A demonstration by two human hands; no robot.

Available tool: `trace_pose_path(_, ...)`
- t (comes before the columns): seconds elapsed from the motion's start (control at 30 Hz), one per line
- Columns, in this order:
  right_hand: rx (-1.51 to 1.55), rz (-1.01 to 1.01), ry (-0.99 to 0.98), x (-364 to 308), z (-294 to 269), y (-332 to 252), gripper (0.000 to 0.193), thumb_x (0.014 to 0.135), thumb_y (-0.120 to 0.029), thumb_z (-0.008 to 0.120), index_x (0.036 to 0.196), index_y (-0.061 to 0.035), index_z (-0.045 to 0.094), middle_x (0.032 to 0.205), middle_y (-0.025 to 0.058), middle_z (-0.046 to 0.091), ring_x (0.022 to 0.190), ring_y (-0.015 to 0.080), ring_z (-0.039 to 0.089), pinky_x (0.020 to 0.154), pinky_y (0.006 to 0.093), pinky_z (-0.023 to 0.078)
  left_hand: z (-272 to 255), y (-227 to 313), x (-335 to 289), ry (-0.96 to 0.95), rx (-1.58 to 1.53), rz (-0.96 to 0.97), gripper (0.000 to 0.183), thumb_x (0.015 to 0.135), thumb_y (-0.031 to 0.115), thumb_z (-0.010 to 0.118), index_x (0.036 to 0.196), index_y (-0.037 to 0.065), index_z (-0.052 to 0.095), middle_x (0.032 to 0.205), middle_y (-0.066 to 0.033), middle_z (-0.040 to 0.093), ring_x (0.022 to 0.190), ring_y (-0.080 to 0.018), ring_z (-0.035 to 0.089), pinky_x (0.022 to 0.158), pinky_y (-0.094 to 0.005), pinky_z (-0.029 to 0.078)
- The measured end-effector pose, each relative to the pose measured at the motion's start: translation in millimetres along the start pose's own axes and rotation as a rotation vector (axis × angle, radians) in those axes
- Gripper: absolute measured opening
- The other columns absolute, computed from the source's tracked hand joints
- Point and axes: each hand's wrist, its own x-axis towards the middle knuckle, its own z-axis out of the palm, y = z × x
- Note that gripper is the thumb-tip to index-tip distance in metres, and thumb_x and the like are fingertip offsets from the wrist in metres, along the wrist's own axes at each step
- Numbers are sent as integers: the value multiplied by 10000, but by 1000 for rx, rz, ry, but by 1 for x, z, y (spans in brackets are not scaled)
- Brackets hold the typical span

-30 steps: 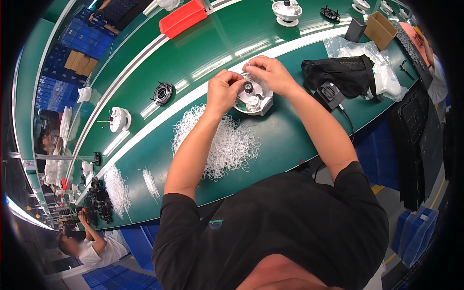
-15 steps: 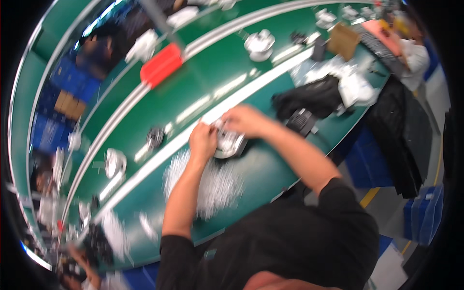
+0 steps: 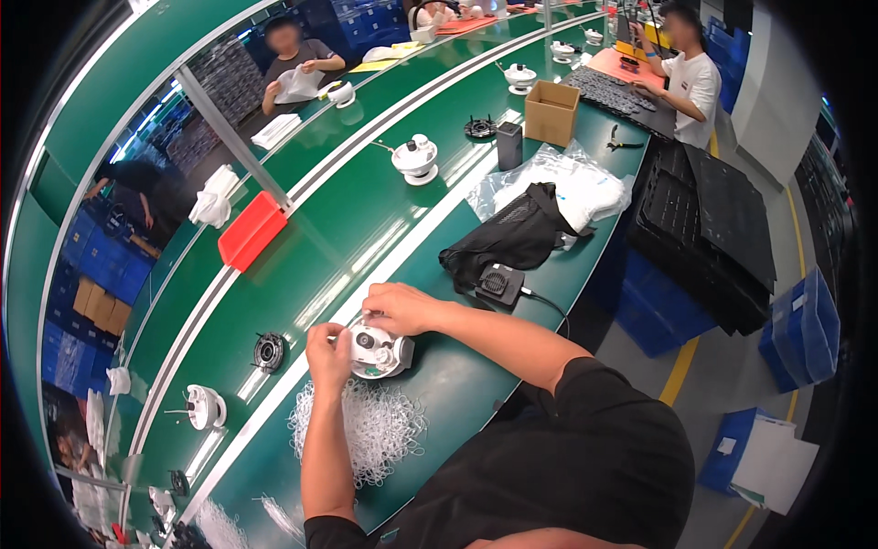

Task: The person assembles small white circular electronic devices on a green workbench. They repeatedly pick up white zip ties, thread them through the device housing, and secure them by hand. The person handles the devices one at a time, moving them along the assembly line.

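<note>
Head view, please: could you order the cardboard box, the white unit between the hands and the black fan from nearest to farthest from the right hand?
1. White unit, just below the right hand.
2. Black fan, to its right.
3. Cardboard box, toward upper right.

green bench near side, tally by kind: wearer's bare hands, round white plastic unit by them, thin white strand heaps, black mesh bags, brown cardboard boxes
Left hand and right hand: 2
Round white plastic unit: 1
Heaps of thin white strands: 3
Black mesh bag: 1
Brown cardboard box: 1
Total: 8
</note>
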Motion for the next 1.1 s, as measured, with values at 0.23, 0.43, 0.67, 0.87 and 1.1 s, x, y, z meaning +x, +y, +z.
trace_pose_path(0.23,530,461,538,-21,29,50,321,971,-288,592,1147,-19,596,964,127,670,844,208,630,774,343,502,-15,-11,-2,-521,-620,-540,357,1002,226,536,1153,-91,603,933,-124,677,722,-186,670,560,-320,599)
trace_pose_path(0.43,433,444,501,-21,34,52,318,966,-271,600,1147,-10,586,894,127,677,788,211,637,740,344,503,-4,-26,50,-225,-796,-547,313,978,128,478,1129,-138,543,1087,-208,646,887,-302,697,706,-376,630)
trace_pose_path(0.67,410,378,452,-18,37,57,181,928,-146,655,1054,-16,653,826,50,677,724,94,597,674,268,497,44,-86,137,99,-1043,-605,351,945,65,493,1149,-213,429,1180,-322,543,1017,-453,641,863,-486,605)
trace_pose_path(0.87,407,400,436,-17,33,53,151,920,-134,647,991,-1,658,825,81,694,738,124,640,694,283,511,38,-76,124,84,-966,-704,489,987,273,590,1183,-154,452,1172,-285,547,886,-356,674,689,-386,616)
trace_pose_path(1.1,403,409,384,-19,36,56,193,926,-175,646,1011,-4,678,872,60,713,758,115,646,718,272,518,-22,0,-1,-602,-32,-200,193,847,177,766,870,16,663,741,-4,649,672,-95,596,603,-259,480)
